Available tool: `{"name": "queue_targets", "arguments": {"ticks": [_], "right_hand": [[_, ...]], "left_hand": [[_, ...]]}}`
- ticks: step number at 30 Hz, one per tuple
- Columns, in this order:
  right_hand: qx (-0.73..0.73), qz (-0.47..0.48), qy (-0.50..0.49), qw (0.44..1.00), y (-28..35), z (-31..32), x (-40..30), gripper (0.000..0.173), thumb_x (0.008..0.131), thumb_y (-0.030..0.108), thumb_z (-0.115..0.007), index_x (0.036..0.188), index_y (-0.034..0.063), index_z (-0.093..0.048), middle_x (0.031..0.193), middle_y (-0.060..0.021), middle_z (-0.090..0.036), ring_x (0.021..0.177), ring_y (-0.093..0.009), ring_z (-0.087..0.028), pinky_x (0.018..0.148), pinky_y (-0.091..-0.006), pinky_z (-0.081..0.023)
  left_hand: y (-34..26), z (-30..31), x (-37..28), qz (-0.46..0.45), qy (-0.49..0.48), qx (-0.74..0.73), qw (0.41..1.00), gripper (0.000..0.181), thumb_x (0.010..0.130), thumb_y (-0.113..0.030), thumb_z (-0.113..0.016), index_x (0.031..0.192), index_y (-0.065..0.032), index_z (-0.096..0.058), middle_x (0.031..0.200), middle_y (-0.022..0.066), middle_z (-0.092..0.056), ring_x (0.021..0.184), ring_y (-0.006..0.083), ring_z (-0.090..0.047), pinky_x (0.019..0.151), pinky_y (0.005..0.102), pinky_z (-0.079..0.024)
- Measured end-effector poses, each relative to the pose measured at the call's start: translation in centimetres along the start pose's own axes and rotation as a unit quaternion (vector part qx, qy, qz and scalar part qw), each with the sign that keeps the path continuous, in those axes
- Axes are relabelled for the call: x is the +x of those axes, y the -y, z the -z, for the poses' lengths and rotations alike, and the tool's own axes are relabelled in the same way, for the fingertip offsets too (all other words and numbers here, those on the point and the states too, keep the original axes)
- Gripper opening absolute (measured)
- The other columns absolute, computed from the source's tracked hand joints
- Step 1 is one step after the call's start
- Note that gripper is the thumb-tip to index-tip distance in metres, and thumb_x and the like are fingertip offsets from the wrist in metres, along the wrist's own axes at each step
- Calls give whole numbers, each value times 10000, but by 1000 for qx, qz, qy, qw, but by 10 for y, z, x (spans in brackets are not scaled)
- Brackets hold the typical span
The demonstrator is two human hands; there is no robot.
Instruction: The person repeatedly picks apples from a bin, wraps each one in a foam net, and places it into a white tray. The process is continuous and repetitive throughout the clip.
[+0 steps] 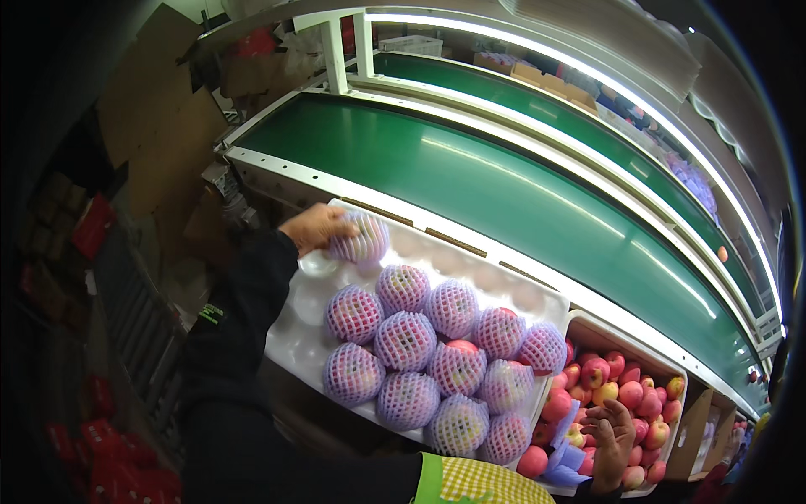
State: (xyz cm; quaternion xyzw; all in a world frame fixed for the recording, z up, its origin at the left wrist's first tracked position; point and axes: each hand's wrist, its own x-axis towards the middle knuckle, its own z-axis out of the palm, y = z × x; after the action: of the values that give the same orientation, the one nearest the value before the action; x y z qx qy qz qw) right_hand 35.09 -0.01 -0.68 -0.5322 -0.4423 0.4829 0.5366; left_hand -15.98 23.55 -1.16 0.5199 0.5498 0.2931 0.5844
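At the upper left corner of a white moulded tray [289, 334], my left hand [315, 228] grips an apple in a purple foam net [362, 239]. Several other net-wrapped apples [405, 341] fill much of the tray, some with bare red skin showing. A few round hollows at the tray's left hold nothing. My right hand [609, 441] is over a box [677, 416] of loose red and yellow apples [631, 394], fingers bent and apart, with nothing visible between them. Beside it, flat purple foam nets [565, 455] lie on the apples.
A green conveyor belt [478, 170] with a white metal edge runs behind the tray. Beyond it lies a second green belt [441, 72] under a strip light. A roller conveyor [135, 302] is at my left. Another cardboard box [692, 435] stands to the right.
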Motion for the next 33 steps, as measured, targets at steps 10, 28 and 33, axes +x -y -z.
{"name": "queue_targets", "arguments": {"ticks": [10,28,33], "right_hand": [[-40,-4,23,999,-10,-5,10,312,850,52,-508,1149,-18,-449,935,-133,-599,775,-187,-609,664,-263,-505],[-54,-60,19,997,-29,-6,-8,340,833,62,-565,1138,-42,-460,961,-86,-583,867,-150,-571,735,-271,-480],[-35,-22,91,995,-22,11,-7,350,846,112,-594,1133,-29,-452,948,-70,-564,875,-123,-557,751,-252,-471]], "left_hand": [[10,-11,-21,33,66,35,997,353,833,-239,-595,1077,14,-571,918,43,-615,797,97,-576,722,247,-477],[5,-11,-9,-96,83,331,935,349,890,-309,-535,1031,7,-583,906,34,-595,788,103,-516,702,271,-444],[2,23,-23,-144,-31,254,956,411,875,-286,-550,1149,17,-504,823,19,-534,727,70,-483,646,212,-400]]}}
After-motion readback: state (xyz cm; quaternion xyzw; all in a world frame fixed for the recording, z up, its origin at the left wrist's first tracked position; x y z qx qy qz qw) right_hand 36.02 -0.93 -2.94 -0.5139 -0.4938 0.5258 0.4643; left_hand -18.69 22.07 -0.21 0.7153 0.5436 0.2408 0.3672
